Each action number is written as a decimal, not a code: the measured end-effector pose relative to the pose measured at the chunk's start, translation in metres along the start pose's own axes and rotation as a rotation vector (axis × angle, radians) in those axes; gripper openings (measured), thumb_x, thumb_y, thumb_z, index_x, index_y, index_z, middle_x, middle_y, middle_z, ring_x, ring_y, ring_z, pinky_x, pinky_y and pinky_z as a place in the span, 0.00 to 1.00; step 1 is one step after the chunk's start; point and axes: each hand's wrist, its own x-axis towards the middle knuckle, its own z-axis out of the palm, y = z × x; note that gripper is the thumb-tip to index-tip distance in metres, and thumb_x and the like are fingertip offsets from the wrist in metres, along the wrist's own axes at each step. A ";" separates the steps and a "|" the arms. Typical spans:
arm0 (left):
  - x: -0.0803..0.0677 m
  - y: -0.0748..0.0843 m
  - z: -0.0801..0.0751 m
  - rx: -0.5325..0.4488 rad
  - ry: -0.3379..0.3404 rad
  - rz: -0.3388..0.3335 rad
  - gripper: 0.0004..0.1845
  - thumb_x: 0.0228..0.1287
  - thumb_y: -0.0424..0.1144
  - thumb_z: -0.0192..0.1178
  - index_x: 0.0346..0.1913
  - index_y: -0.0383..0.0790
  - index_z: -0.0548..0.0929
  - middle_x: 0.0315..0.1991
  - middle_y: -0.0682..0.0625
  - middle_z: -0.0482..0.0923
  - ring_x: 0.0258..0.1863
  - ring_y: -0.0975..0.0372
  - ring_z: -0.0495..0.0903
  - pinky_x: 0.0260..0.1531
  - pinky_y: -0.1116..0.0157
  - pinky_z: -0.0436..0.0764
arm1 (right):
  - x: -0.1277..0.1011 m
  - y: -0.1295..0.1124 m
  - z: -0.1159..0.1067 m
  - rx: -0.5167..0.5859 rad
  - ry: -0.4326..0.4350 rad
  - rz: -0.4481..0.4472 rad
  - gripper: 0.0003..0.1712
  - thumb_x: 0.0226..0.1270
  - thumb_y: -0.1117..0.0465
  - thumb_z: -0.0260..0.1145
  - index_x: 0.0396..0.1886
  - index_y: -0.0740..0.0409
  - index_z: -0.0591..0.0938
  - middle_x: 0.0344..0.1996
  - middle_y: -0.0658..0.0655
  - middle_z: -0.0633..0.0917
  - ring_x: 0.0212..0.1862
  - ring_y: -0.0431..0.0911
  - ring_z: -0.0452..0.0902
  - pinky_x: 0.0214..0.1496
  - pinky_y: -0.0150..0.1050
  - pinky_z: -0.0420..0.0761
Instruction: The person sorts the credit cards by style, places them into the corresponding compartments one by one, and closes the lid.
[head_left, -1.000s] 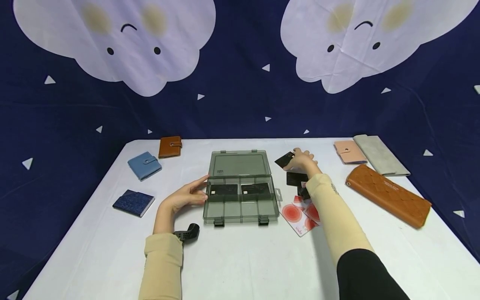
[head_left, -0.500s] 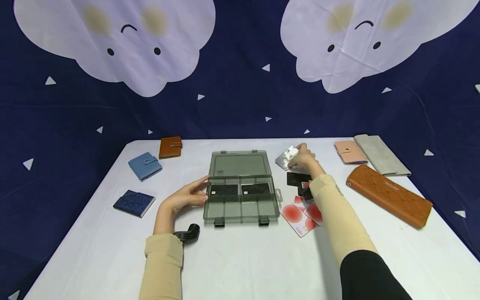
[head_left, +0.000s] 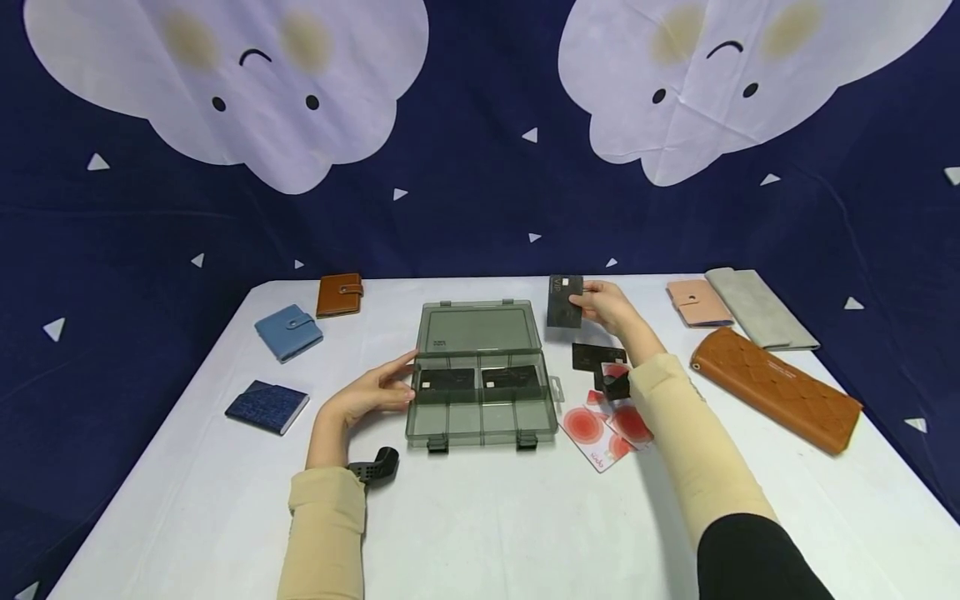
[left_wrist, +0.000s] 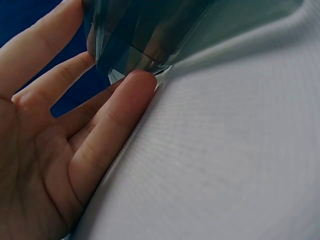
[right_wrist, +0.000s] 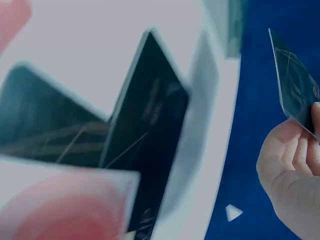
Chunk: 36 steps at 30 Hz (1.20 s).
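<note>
My right hand (head_left: 611,307) pinches a black VIP card (head_left: 561,302) with a chip, raised upright past the back right of the plastic box. In the right wrist view that card (right_wrist: 292,82) is held at its lower edge. The translucent grey-green divided box (head_left: 483,438) lies with its lid (head_left: 480,325) folded back. Two black cards, the left one (head_left: 447,380) and the right one (head_left: 512,378), lie in its compartments. Straight fingers of my left hand (head_left: 367,395) touch the box's left side; in the left wrist view the thumb (left_wrist: 132,97) rests at its corner.
Black cards (head_left: 587,356) and red-and-white cards (head_left: 597,442) lie overlapping right of the box. Blue (head_left: 289,332), brown (head_left: 339,296) and navy (head_left: 267,406) wallets lie left. Pink (head_left: 699,302), grey (head_left: 761,308) and long tan (head_left: 776,390) wallets lie right.
The right hand has lifted the card and turned it: its silvery shine showed half a second ago, now its dark VIP face stands upright. The left hand stays at the box.
</note>
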 end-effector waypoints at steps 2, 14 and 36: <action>0.000 0.000 0.000 -0.001 -0.005 0.006 0.45 0.58 0.34 0.63 0.73 0.46 0.48 0.71 0.34 0.44 0.43 0.63 0.74 0.44 0.67 0.77 | -0.045 -0.037 0.031 0.008 -0.021 -0.015 0.13 0.65 0.71 0.57 0.48 0.70 0.72 0.27 0.47 0.80 0.29 0.36 0.78 0.35 0.29 0.78; -0.001 -0.001 -0.001 -0.007 -0.005 0.007 0.45 0.58 0.34 0.63 0.73 0.45 0.48 0.70 0.34 0.44 0.42 0.64 0.74 0.43 0.69 0.77 | -0.074 -0.058 0.091 -0.277 -0.242 -0.094 0.21 0.66 0.72 0.53 0.58 0.76 0.69 0.32 0.49 0.82 0.33 0.36 0.76 0.45 0.37 0.74; 0.000 -0.001 -0.002 0.020 -0.003 0.007 0.44 0.59 0.34 0.62 0.73 0.46 0.49 0.71 0.35 0.45 0.42 0.64 0.74 0.43 0.70 0.77 | -0.104 -0.035 0.135 -1.120 -0.300 -0.302 0.11 0.58 0.73 0.62 0.38 0.60 0.85 0.37 0.57 0.85 0.40 0.49 0.80 0.42 0.39 0.78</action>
